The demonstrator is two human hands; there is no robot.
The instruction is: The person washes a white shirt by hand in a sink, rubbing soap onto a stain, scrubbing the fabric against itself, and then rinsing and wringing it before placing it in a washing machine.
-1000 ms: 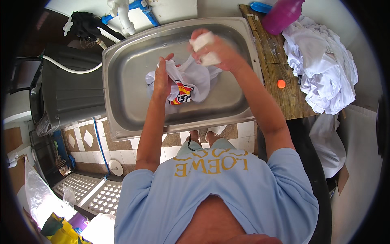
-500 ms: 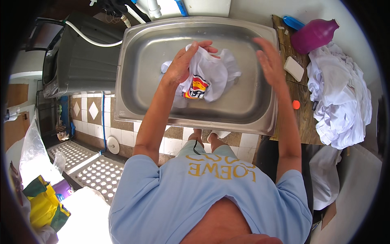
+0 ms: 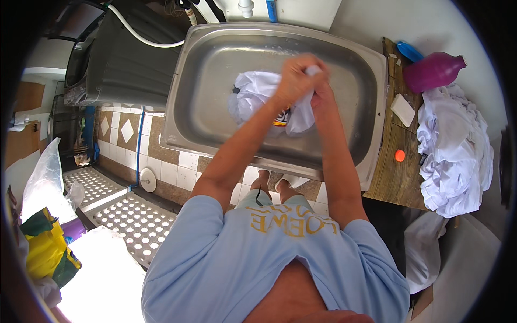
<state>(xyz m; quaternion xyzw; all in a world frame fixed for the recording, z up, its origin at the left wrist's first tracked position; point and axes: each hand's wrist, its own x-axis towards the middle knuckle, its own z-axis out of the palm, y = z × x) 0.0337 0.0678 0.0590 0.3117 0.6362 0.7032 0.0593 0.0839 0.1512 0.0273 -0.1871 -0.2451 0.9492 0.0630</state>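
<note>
A white garment with a coloured print (image 3: 253,94) lies bunched in the steel sink (image 3: 215,64). My left hand (image 3: 293,81) is closed over the top of the cloth, gripping a fold of it. My right hand (image 3: 322,94) sits right against the left one, fingers closed on the same cloth. The print shows just below my hands. A white bar of soap (image 3: 402,110) rests on the wooden board (image 3: 396,177) to the right of the sink, away from both hands.
A pile of white laundry (image 3: 458,151) covers the right end of the board, beside a magenta jug (image 3: 433,71) and a small orange cap (image 3: 399,155). A dark washing machine (image 3: 129,64) stands left of the sink. Perforated floor grates (image 3: 129,215) and bags lie at lower left.
My right hand has come off the sink's right rim and joined my left hand on the garment. The soap it held a second ago now lies on the board.
</note>
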